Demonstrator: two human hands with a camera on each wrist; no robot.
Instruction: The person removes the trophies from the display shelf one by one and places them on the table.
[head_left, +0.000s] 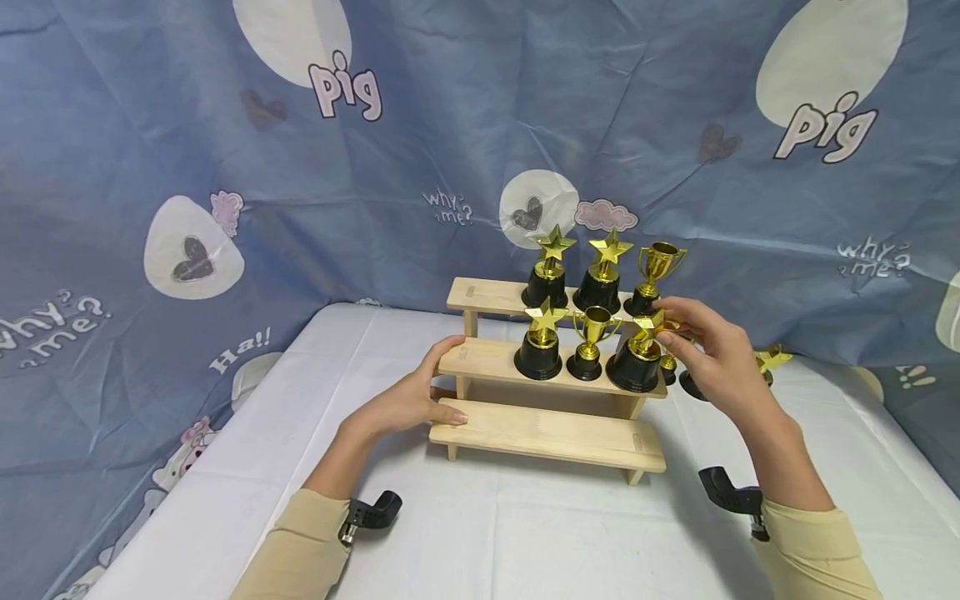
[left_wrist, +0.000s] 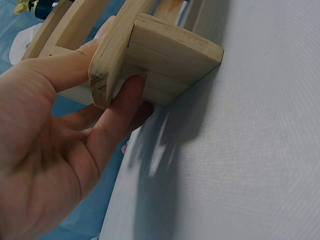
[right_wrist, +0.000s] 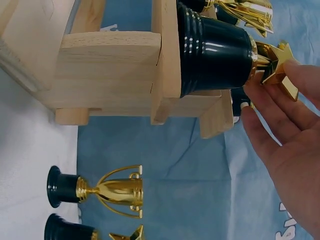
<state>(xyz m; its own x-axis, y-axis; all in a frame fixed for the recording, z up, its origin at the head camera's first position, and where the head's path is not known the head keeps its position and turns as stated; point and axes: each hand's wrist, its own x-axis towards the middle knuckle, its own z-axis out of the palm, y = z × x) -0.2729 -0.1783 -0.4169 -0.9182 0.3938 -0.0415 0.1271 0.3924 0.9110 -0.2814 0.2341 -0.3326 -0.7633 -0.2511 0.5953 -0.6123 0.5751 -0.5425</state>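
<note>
Trophy, gold-starred and black-based (head_left: pixel 634 368), on pale wooden stepped stand (head_left: pixel 546 429)

Head: our right hand (head_left: pixel 720 354) pinches its star at the middle step's right edge; white cloth (head_left: pixel 570 533) stretches in front; blue fabric backdrop (head_left: pixel 420 158) reads "pig", "why me?". Left wrist: our left hand (left_wrist: pixel 47 145) clamps the lowest step's end. Right wrist: gold two-handled cup (right_wrist: pixel 120 191) stands beside.

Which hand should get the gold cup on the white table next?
Probably the right hand, after releasing the gold star-topped trophy: it's nearer that cup. The left hand grips the left end of the pale wooden shelf.
</note>
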